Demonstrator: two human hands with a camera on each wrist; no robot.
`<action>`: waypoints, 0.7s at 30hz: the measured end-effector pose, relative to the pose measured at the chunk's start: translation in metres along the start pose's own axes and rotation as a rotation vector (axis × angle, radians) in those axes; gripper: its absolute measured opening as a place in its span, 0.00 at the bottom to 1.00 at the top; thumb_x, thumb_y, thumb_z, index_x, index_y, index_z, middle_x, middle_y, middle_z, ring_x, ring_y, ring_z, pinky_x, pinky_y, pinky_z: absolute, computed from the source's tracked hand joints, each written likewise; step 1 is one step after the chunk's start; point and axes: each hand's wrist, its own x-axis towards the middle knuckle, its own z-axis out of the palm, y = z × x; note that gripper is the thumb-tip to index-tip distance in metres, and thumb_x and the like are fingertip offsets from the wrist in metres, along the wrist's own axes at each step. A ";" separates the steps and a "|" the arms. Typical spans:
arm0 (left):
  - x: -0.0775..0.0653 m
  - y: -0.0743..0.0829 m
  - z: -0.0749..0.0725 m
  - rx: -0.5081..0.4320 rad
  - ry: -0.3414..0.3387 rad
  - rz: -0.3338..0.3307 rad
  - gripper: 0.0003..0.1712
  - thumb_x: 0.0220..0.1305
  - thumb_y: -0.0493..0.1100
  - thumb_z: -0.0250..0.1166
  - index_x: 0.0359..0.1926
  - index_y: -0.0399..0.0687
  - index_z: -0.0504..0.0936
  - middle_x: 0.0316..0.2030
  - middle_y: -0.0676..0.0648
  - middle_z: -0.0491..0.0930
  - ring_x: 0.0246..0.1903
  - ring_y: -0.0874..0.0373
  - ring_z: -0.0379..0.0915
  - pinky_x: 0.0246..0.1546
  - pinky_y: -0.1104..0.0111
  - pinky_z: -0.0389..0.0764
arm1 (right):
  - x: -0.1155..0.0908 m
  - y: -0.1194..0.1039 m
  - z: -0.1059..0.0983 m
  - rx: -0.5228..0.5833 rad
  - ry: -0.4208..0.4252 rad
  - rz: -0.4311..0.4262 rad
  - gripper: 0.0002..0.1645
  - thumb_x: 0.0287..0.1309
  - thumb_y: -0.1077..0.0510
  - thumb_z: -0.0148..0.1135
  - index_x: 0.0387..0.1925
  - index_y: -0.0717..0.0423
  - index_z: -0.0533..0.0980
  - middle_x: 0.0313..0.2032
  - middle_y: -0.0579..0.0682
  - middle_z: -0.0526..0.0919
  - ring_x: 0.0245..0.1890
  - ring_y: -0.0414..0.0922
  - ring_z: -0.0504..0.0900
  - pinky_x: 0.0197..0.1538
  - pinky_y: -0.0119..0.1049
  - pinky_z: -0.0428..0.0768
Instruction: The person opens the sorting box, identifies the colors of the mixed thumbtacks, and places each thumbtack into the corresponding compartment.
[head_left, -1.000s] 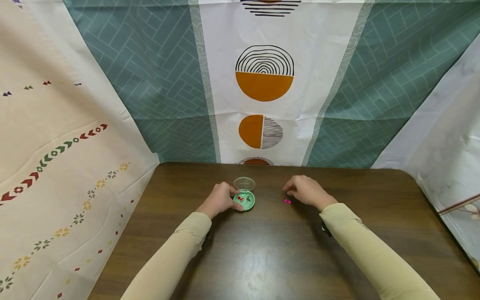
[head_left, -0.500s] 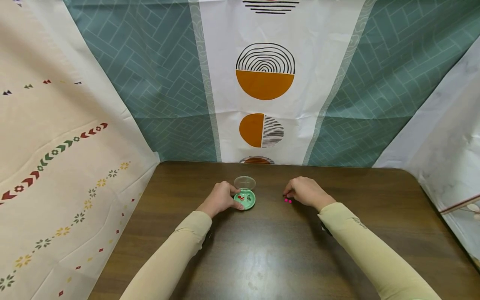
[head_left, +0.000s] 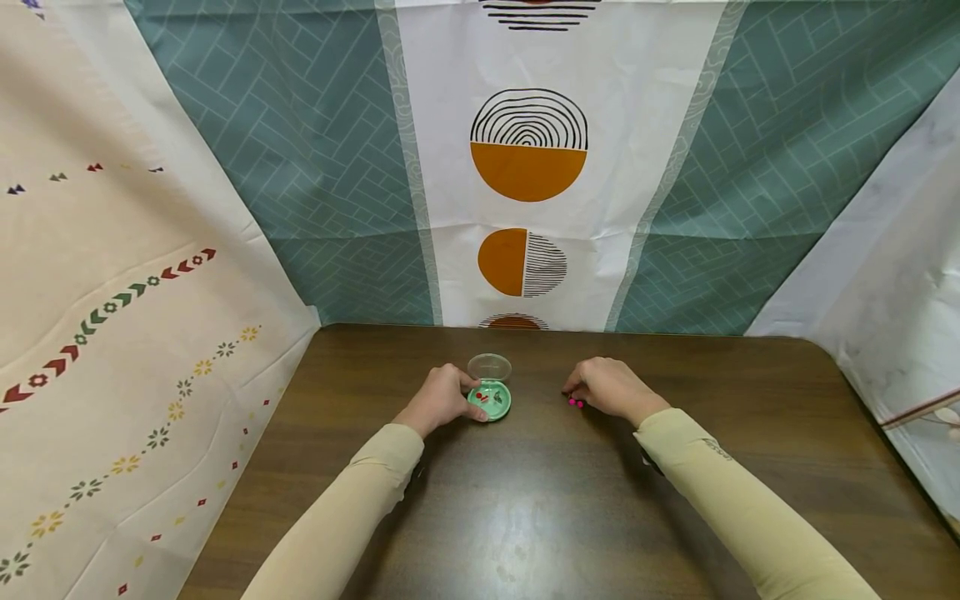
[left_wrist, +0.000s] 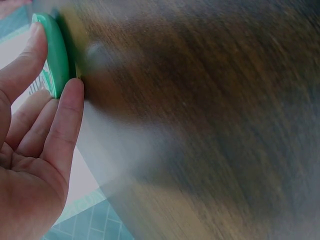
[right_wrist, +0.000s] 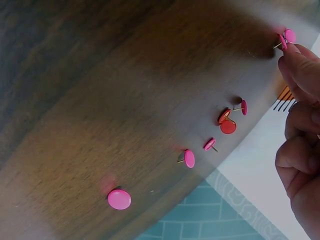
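Note:
My left hand [head_left: 442, 402] grips the rim of a small round green case [head_left: 498, 410], thumb at the front and fingers behind. Its clear lid [head_left: 489, 367] is tipped back, away from me. Small red pieces and a dark shape show inside the case. To the right, my right hand [head_left: 609, 387] is low over the table, its fingertips together at a pink thumbtack [right_wrist: 283, 42], with a second pink thumbtack [right_wrist: 290, 35] right beside it. Further thumbtacks lie about the hand: red thumbtacks [right_wrist: 228, 126] together and several pink thumbtacks [right_wrist: 119, 199] apart, some with pins showing.
The brown wooden table [head_left: 517, 517] carries everything. Behind it hangs a patterned curtain [head_left: 525, 125], and a cream cloth [head_left: 135, 375] hangs at the left. A pale cloth [head_left: 900, 292] borders the table on the right.
My right hand has come slightly down and towards me, and its fingertips have closed at the thumbtacks. My left hand and the green case stay in place.

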 end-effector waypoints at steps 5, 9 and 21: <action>0.000 0.000 0.000 0.001 0.002 0.005 0.35 0.31 0.55 0.79 0.46 0.50 0.83 0.43 0.55 0.80 0.44 0.61 0.72 0.42 0.71 0.71 | 0.000 0.000 0.001 -0.010 0.000 0.000 0.07 0.51 0.55 0.68 0.33 0.39 0.83 0.35 0.32 0.80 0.38 0.36 0.78 0.40 0.37 0.75; 0.000 0.001 0.000 -0.005 0.003 0.006 0.36 0.31 0.55 0.79 0.46 0.50 0.83 0.43 0.55 0.80 0.44 0.60 0.72 0.42 0.70 0.71 | 0.001 0.000 0.001 -0.020 0.004 -0.003 0.06 0.52 0.56 0.67 0.32 0.39 0.83 0.34 0.32 0.80 0.37 0.36 0.78 0.40 0.37 0.75; 0.000 0.000 0.001 -0.011 0.001 0.007 0.36 0.31 0.55 0.79 0.47 0.50 0.83 0.43 0.55 0.80 0.44 0.59 0.72 0.42 0.70 0.72 | 0.000 0.001 0.000 -0.034 -0.013 0.052 0.04 0.53 0.54 0.65 0.32 0.40 0.82 0.31 0.33 0.79 0.34 0.37 0.77 0.37 0.38 0.75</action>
